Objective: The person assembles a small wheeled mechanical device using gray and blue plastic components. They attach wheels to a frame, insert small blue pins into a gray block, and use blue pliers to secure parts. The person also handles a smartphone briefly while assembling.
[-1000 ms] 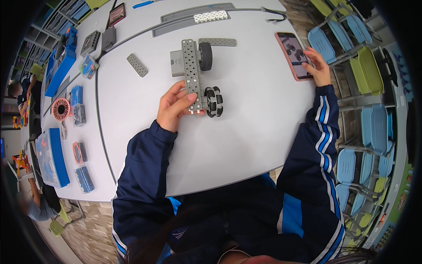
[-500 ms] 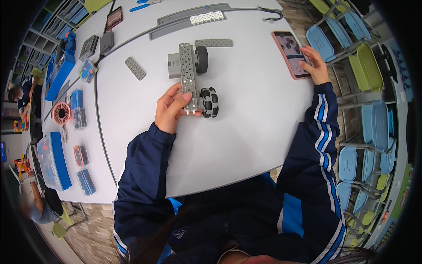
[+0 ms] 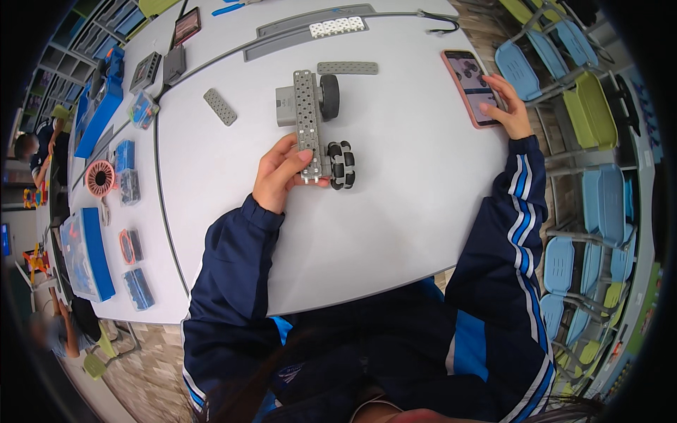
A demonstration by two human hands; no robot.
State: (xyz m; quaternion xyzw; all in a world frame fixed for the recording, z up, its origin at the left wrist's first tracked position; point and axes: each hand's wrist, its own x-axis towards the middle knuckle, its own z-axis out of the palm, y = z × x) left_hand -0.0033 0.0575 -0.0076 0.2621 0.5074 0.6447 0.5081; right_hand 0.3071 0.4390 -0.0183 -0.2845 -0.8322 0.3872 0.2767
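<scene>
My left hand (image 3: 278,173) is closed around the lower end of a grey perforated beam (image 3: 307,106), thumb on its top face. The beam carries a grey motor block (image 3: 285,106) on its left side. On its right are a black rubber-tyred wheel (image 3: 329,98) and, lower down, a black-and-grey omni wheel (image 3: 341,165). My right hand (image 3: 510,109) is at the right edge of a phone (image 3: 468,81) in a pink case, its fingers apart. The thumb reaches over the lit screen, which shows pictures of a wheeled build. Whether the thumb touches the glass I cannot tell.
Two loose grey perforated plates, a short one (image 3: 220,107) and a long one (image 3: 347,68), lie beyond the build. A grey tray (image 3: 271,49) with white connectors (image 3: 337,27) is farther back. Blue bins (image 3: 87,254), parts boxes and a pink fan (image 3: 100,178) stand left. Chairs (image 3: 603,201) line the right.
The whole table scene sits slightly farther right in view, which looks like a small head movement. Both hands keep their places on the build and at the phone.
</scene>
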